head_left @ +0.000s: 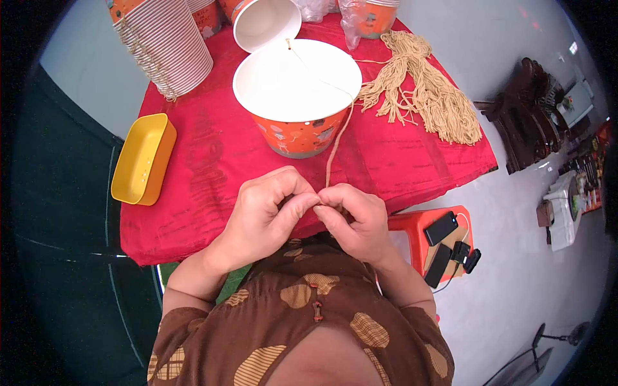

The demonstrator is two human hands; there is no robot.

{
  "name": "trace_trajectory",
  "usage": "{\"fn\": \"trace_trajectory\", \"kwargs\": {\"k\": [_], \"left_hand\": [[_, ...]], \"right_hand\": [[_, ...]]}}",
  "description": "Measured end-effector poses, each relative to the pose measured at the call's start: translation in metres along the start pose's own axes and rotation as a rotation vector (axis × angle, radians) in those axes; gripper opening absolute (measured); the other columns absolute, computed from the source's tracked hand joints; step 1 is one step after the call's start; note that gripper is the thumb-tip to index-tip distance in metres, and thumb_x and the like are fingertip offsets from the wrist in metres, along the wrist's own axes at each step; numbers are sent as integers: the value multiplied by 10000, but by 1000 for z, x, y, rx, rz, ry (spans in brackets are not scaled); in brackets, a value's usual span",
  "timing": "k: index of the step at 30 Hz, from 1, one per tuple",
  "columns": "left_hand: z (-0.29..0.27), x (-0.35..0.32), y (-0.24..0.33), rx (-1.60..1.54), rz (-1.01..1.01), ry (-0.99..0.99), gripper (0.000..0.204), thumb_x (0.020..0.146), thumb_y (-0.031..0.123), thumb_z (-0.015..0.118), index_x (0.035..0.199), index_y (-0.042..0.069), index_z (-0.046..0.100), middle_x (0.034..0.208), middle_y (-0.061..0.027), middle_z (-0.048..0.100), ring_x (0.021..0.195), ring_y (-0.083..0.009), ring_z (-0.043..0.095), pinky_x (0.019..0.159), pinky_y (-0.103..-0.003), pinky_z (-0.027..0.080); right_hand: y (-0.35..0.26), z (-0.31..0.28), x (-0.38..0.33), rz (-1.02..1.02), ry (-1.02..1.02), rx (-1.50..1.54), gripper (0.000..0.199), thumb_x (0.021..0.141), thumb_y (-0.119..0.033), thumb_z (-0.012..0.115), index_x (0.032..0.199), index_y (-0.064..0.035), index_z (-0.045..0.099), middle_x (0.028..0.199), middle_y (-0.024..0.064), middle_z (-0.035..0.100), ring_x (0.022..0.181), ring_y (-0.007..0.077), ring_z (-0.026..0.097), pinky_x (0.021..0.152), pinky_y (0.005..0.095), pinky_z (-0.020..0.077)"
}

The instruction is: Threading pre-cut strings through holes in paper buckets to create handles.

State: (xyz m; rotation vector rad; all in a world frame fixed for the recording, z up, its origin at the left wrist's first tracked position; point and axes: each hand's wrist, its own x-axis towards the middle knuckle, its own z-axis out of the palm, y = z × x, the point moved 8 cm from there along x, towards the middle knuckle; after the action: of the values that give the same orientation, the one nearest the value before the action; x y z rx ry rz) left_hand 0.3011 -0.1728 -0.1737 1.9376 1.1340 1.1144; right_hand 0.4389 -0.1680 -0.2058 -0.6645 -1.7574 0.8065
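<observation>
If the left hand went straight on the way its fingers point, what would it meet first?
Most likely the right hand: its fingertips sit right at those of the left hand, where the beige cord comes down. Actual contact is hard to judge.

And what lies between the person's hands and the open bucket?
In the head view, a tan cord runs over the red cloth, from the bucket to where the left hand and right hand meet.

Table is wearing wrinkled, matt red cloth. Near right edge, cord bundle is looking rough, fibrous. Toward far edge, bucket is showing smooth, glossy, paper-like wall. By left edge, yellow tray is shining, smooth plastic.
</observation>
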Motion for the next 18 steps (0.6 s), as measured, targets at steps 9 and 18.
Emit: {"fn": "trace_trajectory", "kwargs": {"k": [9, 18], "left_hand": [[-49, 13, 18, 320, 272, 399, 132, 864, -70, 657, 984, -21, 635, 967, -121, 617, 679, -156, 595, 611, -273, 480], [-46, 37, 6, 480, 236, 390, 201, 847, -82, 669, 1032, -8, 641, 1008, -97, 667, 700, -128, 599, 626, -251, 499]], "right_hand": [[7, -18, 7, 146, 94, 45, 35, 896, 11, 659, 870, 21, 680, 704, -5, 597, 615, 43, 510, 544, 225, 389], [6, -14, 28, 134, 210, -56, 123, 897, 15, 656, 781, 4, 617, 635, -55, 528, 573, -1, 436, 500, 204, 331]]}}
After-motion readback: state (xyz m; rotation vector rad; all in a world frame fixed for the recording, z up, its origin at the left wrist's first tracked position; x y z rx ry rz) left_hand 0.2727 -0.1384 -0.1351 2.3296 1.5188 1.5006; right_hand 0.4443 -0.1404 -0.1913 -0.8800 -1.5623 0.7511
